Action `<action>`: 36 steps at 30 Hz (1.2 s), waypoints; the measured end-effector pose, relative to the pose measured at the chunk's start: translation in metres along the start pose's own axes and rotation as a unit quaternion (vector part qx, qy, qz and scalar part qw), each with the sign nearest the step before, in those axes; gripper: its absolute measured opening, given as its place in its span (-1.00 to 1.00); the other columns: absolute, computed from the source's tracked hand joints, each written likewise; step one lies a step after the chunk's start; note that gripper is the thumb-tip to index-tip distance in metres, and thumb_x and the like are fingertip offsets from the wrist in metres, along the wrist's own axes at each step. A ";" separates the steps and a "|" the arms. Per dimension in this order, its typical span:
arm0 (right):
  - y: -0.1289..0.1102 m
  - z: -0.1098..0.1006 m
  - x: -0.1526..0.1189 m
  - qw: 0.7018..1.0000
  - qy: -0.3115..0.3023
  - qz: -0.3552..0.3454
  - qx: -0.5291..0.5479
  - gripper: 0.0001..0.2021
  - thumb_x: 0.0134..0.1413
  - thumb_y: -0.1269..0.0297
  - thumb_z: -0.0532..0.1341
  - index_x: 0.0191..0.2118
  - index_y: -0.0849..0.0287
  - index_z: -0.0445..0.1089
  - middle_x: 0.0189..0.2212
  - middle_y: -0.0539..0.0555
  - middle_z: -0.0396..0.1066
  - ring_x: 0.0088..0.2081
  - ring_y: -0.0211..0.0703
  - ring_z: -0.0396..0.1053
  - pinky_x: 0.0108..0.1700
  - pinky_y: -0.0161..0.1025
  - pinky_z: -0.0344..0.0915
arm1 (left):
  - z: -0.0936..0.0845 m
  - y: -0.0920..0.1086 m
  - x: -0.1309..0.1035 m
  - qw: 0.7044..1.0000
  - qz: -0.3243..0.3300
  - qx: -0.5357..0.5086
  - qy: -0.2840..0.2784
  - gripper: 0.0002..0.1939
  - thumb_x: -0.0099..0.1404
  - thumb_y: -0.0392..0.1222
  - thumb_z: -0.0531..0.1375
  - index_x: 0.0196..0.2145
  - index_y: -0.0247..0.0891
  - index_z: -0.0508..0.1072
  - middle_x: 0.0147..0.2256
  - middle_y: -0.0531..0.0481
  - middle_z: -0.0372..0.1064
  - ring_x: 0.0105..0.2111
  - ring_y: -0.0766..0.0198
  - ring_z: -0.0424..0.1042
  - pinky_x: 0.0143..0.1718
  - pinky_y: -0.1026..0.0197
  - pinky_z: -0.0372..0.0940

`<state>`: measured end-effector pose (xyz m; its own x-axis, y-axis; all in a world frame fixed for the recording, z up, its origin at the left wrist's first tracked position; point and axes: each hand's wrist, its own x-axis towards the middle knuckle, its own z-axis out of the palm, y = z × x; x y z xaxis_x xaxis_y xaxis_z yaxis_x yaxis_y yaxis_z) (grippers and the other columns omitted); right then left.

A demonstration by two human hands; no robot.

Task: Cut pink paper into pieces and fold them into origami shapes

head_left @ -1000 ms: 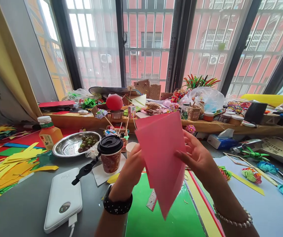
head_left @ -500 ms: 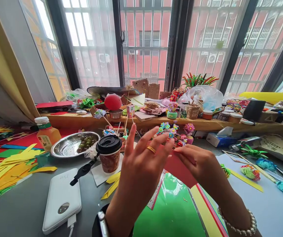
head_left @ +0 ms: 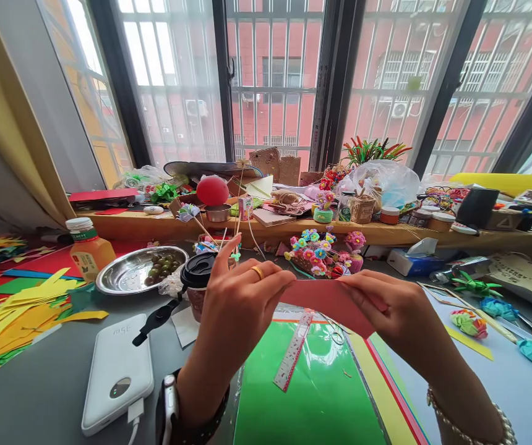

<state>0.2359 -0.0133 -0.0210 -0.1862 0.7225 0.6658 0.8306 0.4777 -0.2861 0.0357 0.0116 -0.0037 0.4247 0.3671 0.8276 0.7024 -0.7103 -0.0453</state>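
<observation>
Between my hands a piece of red paper (head_left: 328, 301) is held up, its top edge stretched nearly level. My left hand (head_left: 242, 309), with a gold ring on one finger, pinches the paper's left end. At its right end the thumb and fingers of my right hand (head_left: 389, 303) are closed on it. Beneath the paper lies a green sheet in a clear sleeve (head_left: 312, 395). On that sheet rests a narrow ruler with a red patterned edge (head_left: 294, 355). Part of a pair of scissors (head_left: 337, 337) shows below the paper.
Left of my hands stand a lidded coffee cup (head_left: 196, 278), a white power bank (head_left: 120, 371), a metal plate with grapes (head_left: 129, 278) and a juice bottle (head_left: 90, 250). Yellow paper strips (head_left: 38, 303) cover the far left. Crumpled paper flowers (head_left: 467, 322) lie right. Behind runs a cluttered ledge (head_left: 266, 230).
My left hand has moved left and down from near the right hand, and its fingers have closed on the paper's left end. More of the red paper and the ruler now shows.
</observation>
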 end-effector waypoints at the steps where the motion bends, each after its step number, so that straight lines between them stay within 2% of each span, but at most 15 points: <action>1: 0.003 -0.001 0.000 1.000 0.006 0.004 -0.008 -0.82 0.01 0.35 0.06 -0.36 0.16 0.41 -0.40 0.03 0.46 -0.38 -0.18 0.39 -0.37 -0.30 0.28 | -0.002 -0.004 -0.001 1.000 -0.004 0.005 0.004 -0.89 0.12 -0.26 0.12 -0.45 -0.13 0.44 -0.52 0.19 0.43 -0.52 0.38 0.36 0.07 -0.03 -0.13; 5: 0.016 -0.003 0.001 0.998 0.039 0.006 -0.040 -0.81 0.01 0.32 0.06 -0.35 0.18 0.41 -0.38 0.05 0.46 -0.35 -0.14 0.39 -0.34 -0.26 0.29 | -0.009 -0.022 -0.006 0.999 -0.018 0.027 0.010 -0.89 0.13 -0.23 0.11 -0.44 -0.12 0.44 -0.49 0.16 0.43 -0.51 0.36 0.36 0.06 -0.05 -0.12; 9: 0.019 0.000 0.003 0.997 0.050 -0.006 -0.062 -0.80 0.02 0.33 0.05 -0.34 0.20 0.41 -0.39 0.07 0.46 -0.35 -0.12 0.39 -0.34 -0.24 0.29 | -0.009 -0.031 -0.009 0.996 -0.051 0.055 -0.041 -0.90 0.11 -0.22 0.12 -0.47 -0.14 0.45 -0.51 0.14 0.43 -0.48 0.32 0.37 0.04 -0.07 -0.11; 12: 0.011 0.004 0.003 0.997 0.019 -0.038 -0.063 -0.80 0.03 0.37 0.03 -0.32 0.17 0.41 -0.38 0.06 0.45 -0.37 -0.15 0.38 -0.35 -0.26 0.28 | -0.001 -0.021 -0.007 0.993 -0.071 0.060 -0.075 -0.91 0.09 -0.22 0.14 -0.42 -0.15 0.45 -0.47 0.10 0.43 -0.43 0.27 0.36 0.01 -0.09 -0.08; 15: 0.000 0.008 0.002 0.996 -0.008 -0.070 -0.050 -0.80 0.02 0.39 0.04 -0.31 0.14 0.40 -0.38 0.04 0.44 -0.38 -0.18 0.37 -0.35 -0.29 0.28 | 0.011 -0.003 -0.002 0.993 -0.051 0.019 -0.101 -0.88 0.13 -0.26 0.11 -0.43 -0.14 0.45 -0.48 0.11 0.42 -0.46 0.32 0.35 -0.03 -0.01 0.00; 19: -0.002 0.007 0.001 0.996 0.002 -0.071 -0.046 -0.80 0.02 0.39 0.03 -0.32 0.13 0.40 -0.40 0.02 0.44 -0.39 -0.20 0.37 -0.35 -0.31 0.27 | 0.017 0.006 -0.001 0.991 -0.046 -0.013 -0.127 -0.85 0.14 -0.28 0.09 -0.45 -0.15 0.45 -0.52 0.10 0.40 -0.48 0.33 0.34 -0.30 0.23 0.18; 22: 0.010 0.001 0.001 0.995 0.053 -0.045 -0.079 -0.80 0.02 0.35 0.03 -0.33 0.16 0.40 -0.39 0.06 0.45 -0.35 -0.15 0.38 -0.30 -0.25 0.28 | 0.012 0.000 -0.003 0.989 -0.098 -0.014 -0.111 -0.85 0.13 -0.28 0.08 -0.43 -0.13 0.46 -0.48 0.10 0.41 -0.48 0.33 0.35 -0.44 0.30 0.16; 24: 0.020 -0.003 0.001 0.989 0.106 -0.009 -0.101 -0.80 0.02 0.30 0.05 -0.33 0.18 0.40 -0.39 0.08 0.45 -0.32 -0.09 0.39 -0.27 -0.20 0.28 | 0.007 -0.006 -0.003 0.987 -0.135 -0.029 -0.084 -0.84 0.12 -0.28 0.08 -0.44 -0.14 0.46 -0.47 0.11 0.43 -0.48 0.33 0.36 -0.44 0.32 0.16; 26: 0.028 -0.005 0.001 0.988 0.128 0.044 -0.074 -0.79 0.00 0.24 0.06 -0.34 0.19 0.40 -0.38 0.10 0.45 -0.32 -0.07 0.39 -0.25 -0.17 0.28 | 0.004 -0.010 -0.002 0.981 -0.171 -0.072 -0.054 -0.85 0.11 -0.26 0.09 -0.46 -0.17 0.46 -0.47 0.10 0.43 -0.48 0.33 0.36 -0.43 0.32 0.18; 28: 0.032 -0.007 0.002 0.986 0.125 0.106 0.006 -0.77 0.00 0.18 0.07 -0.35 0.19 0.40 -0.38 0.11 0.45 -0.34 -0.08 0.39 -0.26 -0.16 0.31 | 0.003 -0.013 -0.001 0.967 -0.217 -0.133 -0.024 -0.87 0.09 -0.23 0.10 -0.47 -0.20 0.46 -0.49 0.08 0.43 -0.48 0.31 0.37 -0.42 0.31 0.21; 30: 0.032 -0.007 0.004 0.978 0.091 0.147 0.119 -0.72 -0.01 0.12 0.07 -0.34 0.21 0.39 -0.37 0.13 0.45 -0.34 -0.09 0.40 -0.29 -0.18 0.33 | 0.006 -0.014 0.000 0.940 -0.270 -0.207 0.005 -0.85 0.09 -0.18 0.12 -0.46 -0.24 0.46 -0.49 0.05 0.43 -0.48 0.29 0.37 -0.42 0.29 0.23; 33: 0.027 -0.006 0.006 0.949 -0.009 0.151 0.276 -0.66 -0.07 0.07 0.11 -0.26 0.23 0.37 -0.33 0.15 0.44 -0.32 -0.09 0.40 -0.30 -0.22 0.36 | 0.013 -0.016 -0.001 0.876 -0.343 -0.338 0.027 -0.80 0.07 -0.11 0.13 -0.41 -0.27 0.45 -0.47 0.02 0.44 -0.48 0.28 0.38 -0.49 0.31 0.24; 35: 0.021 -0.005 0.008 0.928 -0.067 0.142 0.338 -0.70 -0.09 0.10 0.14 -0.29 0.22 0.39 -0.36 0.12 0.45 -0.33 -0.10 0.40 -0.32 -0.25 0.36 | 0.018 -0.016 -0.001 0.837 -0.371 -0.402 0.014 -0.77 0.07 -0.08 0.13 -0.38 -0.28 0.44 -0.47 0.01 0.43 -0.48 0.28 0.38 -0.53 0.34 0.23; 36: 0.018 -0.004 0.008 0.921 -0.081 0.141 0.354 -0.73 -0.09 0.12 0.15 -0.34 0.21 0.40 -0.39 0.10 0.46 -0.34 -0.10 0.40 -0.33 -0.26 0.36 | 0.020 -0.016 -0.001 0.827 -0.378 -0.416 0.004 -0.76 0.07 -0.07 0.13 -0.38 -0.29 0.44 -0.47 0.01 0.43 -0.48 0.28 0.38 -0.54 0.34 0.24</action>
<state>0.2519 -0.0012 -0.0180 -0.1393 0.9055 0.4009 0.3181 0.4243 -0.8478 0.0359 0.0344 -0.0148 0.0381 0.8934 0.4476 0.1272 -0.4487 0.8846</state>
